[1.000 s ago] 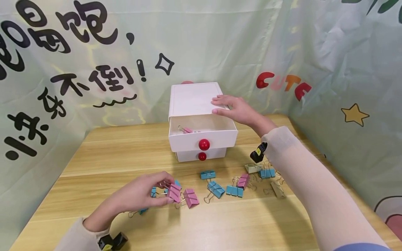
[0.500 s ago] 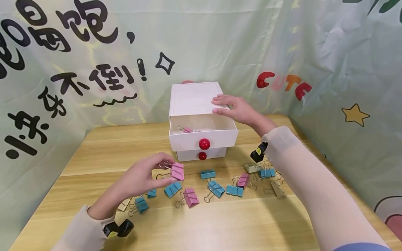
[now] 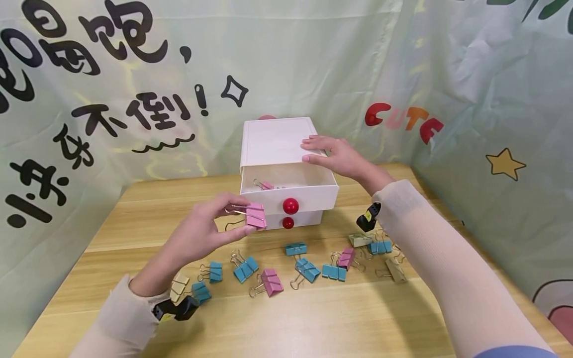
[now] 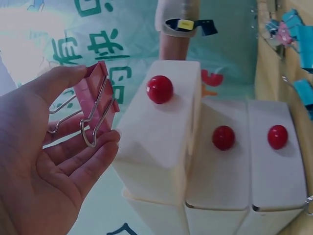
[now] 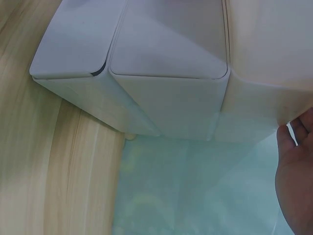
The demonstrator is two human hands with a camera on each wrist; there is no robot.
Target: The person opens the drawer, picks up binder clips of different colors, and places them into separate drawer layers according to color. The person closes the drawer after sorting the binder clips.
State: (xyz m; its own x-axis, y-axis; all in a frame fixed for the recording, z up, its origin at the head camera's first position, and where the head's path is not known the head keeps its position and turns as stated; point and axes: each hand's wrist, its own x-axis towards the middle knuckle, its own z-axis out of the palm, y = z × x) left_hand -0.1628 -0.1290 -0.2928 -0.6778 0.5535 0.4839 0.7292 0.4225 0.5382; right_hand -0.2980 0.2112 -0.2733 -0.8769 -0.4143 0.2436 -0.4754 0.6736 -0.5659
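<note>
My left hand [image 3: 199,231] pinches a pink binder clip [image 3: 256,216] between thumb and fingers, just in front of the white drawer unit [image 3: 275,141]. In the left wrist view the clip's wire handles [image 4: 93,125] point back toward the palm. The top drawer [image 3: 264,201], with a red knob [image 3: 291,206], is pulled out. Inside it lies another pink binder clip [image 3: 266,185]; the front wall hides most of the drawer's floor. My right hand [image 3: 337,156] rests on the unit's top at the right edge, fingers extended; the right wrist view catches part of this hand [image 5: 298,171].
Loose binder clips lie across the wooden table [image 3: 313,323]: several blue ones [image 3: 308,269], a pink one [image 3: 272,282] in front, and yellowish ones [image 3: 396,270] at both sides. Two lower drawers with red knobs [image 4: 223,138] are pushed in. A printed cloth [image 3: 335,59] hangs behind.
My left hand has lifted the pink binder clip from among the clips at the left and carried it up and away from me to the drawer front. The right hand has stayed put.
</note>
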